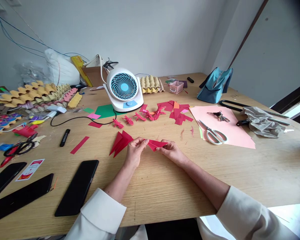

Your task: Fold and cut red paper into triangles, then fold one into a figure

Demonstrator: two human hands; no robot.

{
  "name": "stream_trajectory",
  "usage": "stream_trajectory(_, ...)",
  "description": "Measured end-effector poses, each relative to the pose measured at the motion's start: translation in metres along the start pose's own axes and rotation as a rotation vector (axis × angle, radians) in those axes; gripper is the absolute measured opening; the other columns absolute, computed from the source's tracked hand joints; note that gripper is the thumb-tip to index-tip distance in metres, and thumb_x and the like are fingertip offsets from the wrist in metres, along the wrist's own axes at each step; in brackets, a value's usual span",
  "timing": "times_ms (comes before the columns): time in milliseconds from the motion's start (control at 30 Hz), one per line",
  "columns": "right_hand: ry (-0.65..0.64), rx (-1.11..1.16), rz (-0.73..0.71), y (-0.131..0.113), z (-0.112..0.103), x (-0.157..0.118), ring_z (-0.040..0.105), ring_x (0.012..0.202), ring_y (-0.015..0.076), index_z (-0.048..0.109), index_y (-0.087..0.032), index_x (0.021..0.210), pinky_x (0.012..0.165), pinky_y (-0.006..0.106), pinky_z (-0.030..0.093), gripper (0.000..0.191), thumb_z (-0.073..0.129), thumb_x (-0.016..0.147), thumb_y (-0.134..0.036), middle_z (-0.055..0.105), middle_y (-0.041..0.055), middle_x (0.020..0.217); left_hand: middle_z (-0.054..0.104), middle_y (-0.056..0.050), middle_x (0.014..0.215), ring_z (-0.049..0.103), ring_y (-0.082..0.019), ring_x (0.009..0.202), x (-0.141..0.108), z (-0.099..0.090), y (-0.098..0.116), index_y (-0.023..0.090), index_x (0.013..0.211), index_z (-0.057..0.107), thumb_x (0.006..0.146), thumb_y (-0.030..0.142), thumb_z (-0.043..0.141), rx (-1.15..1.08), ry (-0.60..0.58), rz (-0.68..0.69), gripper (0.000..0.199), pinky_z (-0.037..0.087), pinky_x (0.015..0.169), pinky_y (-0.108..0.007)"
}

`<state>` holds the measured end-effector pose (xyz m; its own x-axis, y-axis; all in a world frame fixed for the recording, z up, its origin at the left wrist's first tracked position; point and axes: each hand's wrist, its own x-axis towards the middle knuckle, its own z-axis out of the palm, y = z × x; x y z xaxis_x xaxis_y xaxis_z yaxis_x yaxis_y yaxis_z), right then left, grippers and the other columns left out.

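Note:
A folded piece of red paper (155, 144) is stretched between my two hands, just above the table. My left hand (135, 150) pinches its left end between thumb and fingers. At the right end, my right hand (172, 151) grips it the same way. Several folded red paper triangles (120, 142) lie right beside my left hand. Beyond the hands, small folded red paper figures (140, 116) stand in a row. A pile of red paper pieces (178, 111) lies behind and to the right of them.
A white fan (125, 88) stands at the back. Scissors (213, 133) and keys (218, 115) rest on pink paper sheets (237, 141) at right, near a blue bag (213, 86). At left are a black marker (65, 137), a red strip (79, 145), black scissors (21, 146) and a phone (77, 188).

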<state>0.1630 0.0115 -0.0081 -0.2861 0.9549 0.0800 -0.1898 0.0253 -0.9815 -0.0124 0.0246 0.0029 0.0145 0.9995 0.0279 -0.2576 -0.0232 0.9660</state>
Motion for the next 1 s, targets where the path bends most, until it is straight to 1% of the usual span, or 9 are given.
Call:
stream_trajectory(133,0.0,-0.011,-0.006,-0.002,0.001,0.0,0.039,0.054,0.008,0.061,-0.017,0.067,0.053,0.024,0.027,0.033,0.08,0.064,-0.043,0.048,-0.0051,0.059,0.049,0.006,0.06,0.043,-0.006,0.056,0.001,-0.001,-0.001,0.015,0.064,0.06,0.065,0.037,0.081,-0.036,0.009,-0.014,0.03,0.038,0.058,-0.02)
stream_trajectory(267,0.02,-0.003,-0.007,-0.002,0.001,0.0,0.036,0.052,0.0076,0.061,-0.017,0.067,0.052,0.024,0.025,0.036,0.081,0.063,-0.046,0.047,-0.0057,0.057,0.047,0.005,0.058,0.045,-0.007,0.057,0.0,0.001,0.001,0.015,0.063,0.061,0.07,0.039,0.078,0.027,-0.001,0.074,0.03,0.04,0.059,-0.021)
stream_trajectory(367,0.077,-0.02,0.002,0.0,0.0,0.002,0.037,0.052,0.0077,0.062,-0.017,0.067,0.051,0.024,0.027,0.036,0.081,0.062,-0.047,0.049,-0.0052,0.056,0.052,0.004,0.063,0.049,-0.007,0.055,-0.004,0.002,0.003,0.016,0.068,0.064,0.078,0.035,0.072,0.14,-0.042,0.254,0.023,0.042,0.058,-0.021)
stream_trajectory(467,0.132,0.007,0.032,0.003,-0.003,0.003,0.042,0.051,0.0089,0.064,-0.017,0.068,0.052,0.024,0.032,0.034,0.08,0.063,-0.047,0.055,-0.0033,0.055,0.061,0.0,0.081,0.058,-0.008,0.058,-0.01,0.004,0.005,0.017,0.079,0.067,0.084,0.027,0.067,0.293,-0.114,0.474,0.011,0.048,0.058,-0.023)
stream_trajectory(567,0.103,0.206,0.066,0.003,-0.004,0.002,0.053,0.057,0.0113,0.068,-0.019,0.08,0.058,0.025,0.042,0.032,0.077,0.068,-0.048,0.065,0.0001,0.067,0.066,-0.004,0.089,0.067,-0.014,0.078,-0.016,0.006,0.008,0.02,0.087,0.069,0.084,0.02,0.066,0.512,-0.119,0.725,0.004,0.054,0.072,-0.027)
stream_trajectory(667,0.084,0.404,0.106,0.001,-0.004,0.001,0.059,0.061,0.0128,0.068,-0.019,0.08,0.065,0.027,0.048,0.029,0.077,0.069,-0.044,0.068,0.0023,0.074,0.068,-0.005,0.094,0.066,-0.016,0.091,-0.018,0.007,0.009,0.021,0.094,0.068,0.083,0.014,0.067,0.715,-0.088,0.904,0.013,0.055,0.084,-0.031)
stream_trajectory(833,0.043,0.472,0.103,0.001,-0.003,0.0,0.061,0.068,0.0138,0.068,-0.02,0.085,0.07,0.028,0.048,0.026,0.079,0.071,-0.039,0.068,0.0019,0.077,0.065,-0.008,0.106,0.064,-0.019,0.102,-0.019,0.011,0.006,0.021,0.101,0.064,0.082,0.017,0.068,0.865,-0.145,0.957,0.02,0.055,0.09,-0.034)
stream_trajectory(933,0.133,0.395,0.103,0.005,-0.004,0.001,0.057,0.063,0.0121,0.066,-0.019,0.075,0.068,0.027,0.046,0.029,0.08,0.068,-0.044,0.065,-0.0002,0.07,0.064,-0.009,0.109,0.063,-0.02,0.106,-0.022,0.012,0.004,0.022,0.105,0.063,0.084,0.018,0.065,0.903,-0.256,0.935,0.021,0.054,0.092,-0.035)
stream_trajectory(1000,0.19,0.286,0.069,0.007,-0.005,0.002,0.054,0.061,0.0113,0.063,-0.019,0.068,0.067,0.027,0.044,0.032,0.079,0.068,-0.046,0.063,-0.001,0.066,0.063,-0.009,0.112,0.064,-0.018,0.1,-0.023,0.012,0.003,0.023,0.109,0.061,0.086,0.018,0.062,0.894,-0.291,0.886,0.024,0.055,0.088,-0.033)
